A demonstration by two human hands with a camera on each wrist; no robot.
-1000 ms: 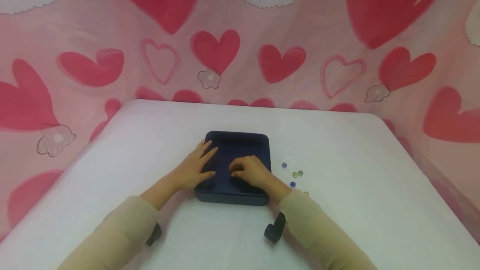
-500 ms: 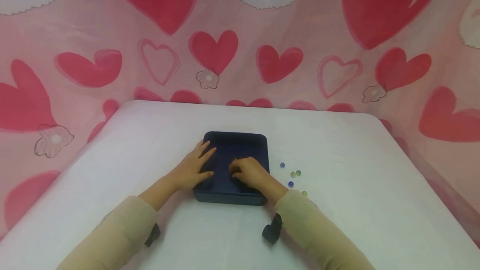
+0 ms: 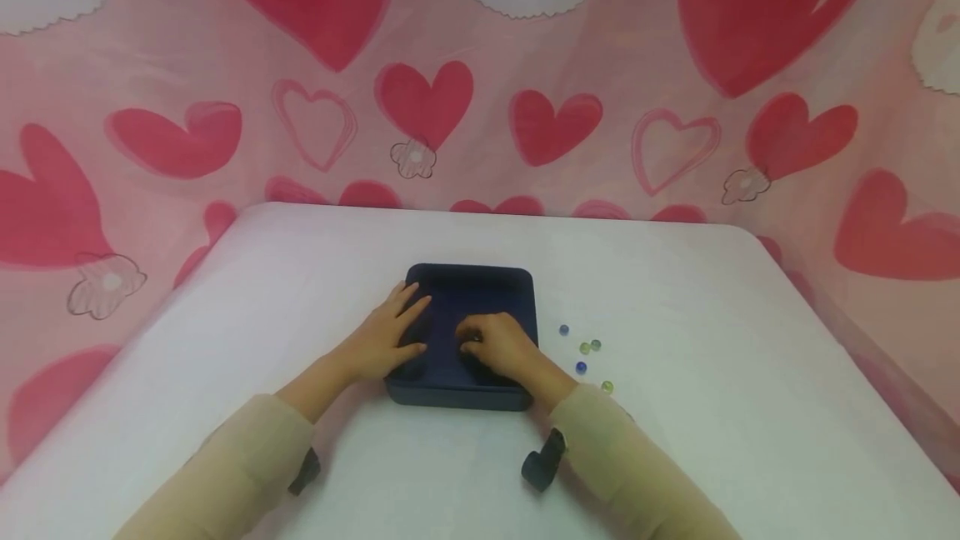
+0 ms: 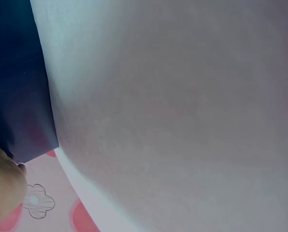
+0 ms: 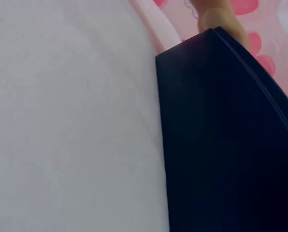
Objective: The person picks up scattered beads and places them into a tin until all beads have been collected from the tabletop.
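A dark navy square tray (image 3: 459, 397) with low walls sits on the white table, seen in the head view. My left hand (image 3: 384, 338) lies over its left rim, fingers spread and reaching inward. Inside the tray, toward its right half, is my right hand (image 3: 501, 343), its fingers bent and its thumb close to the index finger. Whatever may be between those fingertips is too dark and small to make out. Each wrist view shows an outer wall of the tray, such as the dark wall (image 5: 202, 125) in the right one, with only part of the hand.
Several small glass marbles lie right of the tray: two blue marbles, one at the front (image 3: 581, 367), a green marble (image 3: 596, 345) and yellowish marbles, the nearest (image 3: 607, 387) beside the right sleeve. A pink heart-patterned cloth (image 3: 555, 127) hangs behind the table.
The right fingers have shifted slightly within the tray. My left hand stays on the left rim. The head view has drifted a little, and the marbles lie as before.
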